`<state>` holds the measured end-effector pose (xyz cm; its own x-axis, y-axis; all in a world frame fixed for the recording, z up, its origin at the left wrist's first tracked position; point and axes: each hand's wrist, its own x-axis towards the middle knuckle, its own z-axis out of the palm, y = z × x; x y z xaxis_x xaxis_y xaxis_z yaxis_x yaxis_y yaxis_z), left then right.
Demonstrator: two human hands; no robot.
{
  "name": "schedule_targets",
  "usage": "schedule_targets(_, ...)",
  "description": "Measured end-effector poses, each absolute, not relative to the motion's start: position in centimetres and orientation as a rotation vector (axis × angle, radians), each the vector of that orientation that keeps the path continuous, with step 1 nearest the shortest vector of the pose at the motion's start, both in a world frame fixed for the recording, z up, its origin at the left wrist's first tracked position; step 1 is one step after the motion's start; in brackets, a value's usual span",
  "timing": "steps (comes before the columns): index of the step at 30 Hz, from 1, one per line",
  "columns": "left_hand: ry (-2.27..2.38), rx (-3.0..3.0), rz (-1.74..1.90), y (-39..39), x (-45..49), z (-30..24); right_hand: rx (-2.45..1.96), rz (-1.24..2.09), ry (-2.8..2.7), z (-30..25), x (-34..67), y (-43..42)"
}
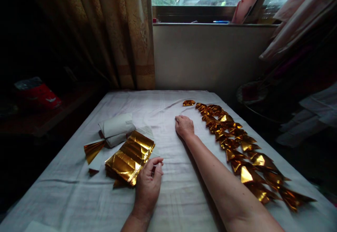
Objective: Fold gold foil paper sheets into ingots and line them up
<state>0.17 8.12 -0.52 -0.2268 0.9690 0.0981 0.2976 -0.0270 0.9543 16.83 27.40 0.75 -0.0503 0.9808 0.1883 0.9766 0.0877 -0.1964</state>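
Note:
My left hand (149, 183) rests beside a stack of gold foil paper sheets (131, 156). Its fingers are loosely curled, thumb and forefinger a little apart, and nothing shows between them. Farther out, my right hand (184, 126) lies low over the white cloth with its fingers closed; whether anything is inside them is hidden. Past its fingertips sits a single folded gold foil piece (189, 103). To its right, several folded gold foil pieces (226, 144) run in overlapping rows down the right side.
White-grey paper (117, 128) and a loose gold foil sheet (93, 150) lie left of the stack. The white cloth (171, 197) covers the table, which meets a wall under a window. A curtain (134, 32) hangs at left, and a pink cup (243, 10) stands on the sill.

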Motion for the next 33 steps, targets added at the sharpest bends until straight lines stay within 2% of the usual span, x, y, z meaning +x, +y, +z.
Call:
schedule_targets(10, 1.545, 1.617, 1.417, 7.1, 0.3, 0.8, -1.589, 0.248, -2.189, 0.5, 14.2, 17.1)
schedule_targets(19, 1.814, 1.811, 1.581, 7.8, -3.2, 3.7, -1.309, 0.174, -2.414, 1.1, 10.6, 13.9)
schedule_targets(21, 1.941, 1.935, 1.444, 8.5, -4.5, 3.5, -1.233, 0.141, -2.5, 1.4, 9.7, 14.1)
schedule_targets(27, 2.281, 2.057, 0.671, 8.9, -5.5, 1.5, -1.051, 0.09, -2.648, 1.1, 8.8, 14.3)
schedule_targets(33, 2.274, 2.1, 0.524, 8.8, -5.4, 1.3, -1.094, 0.149, -2.596, 1.3, 9.2, 13.7)
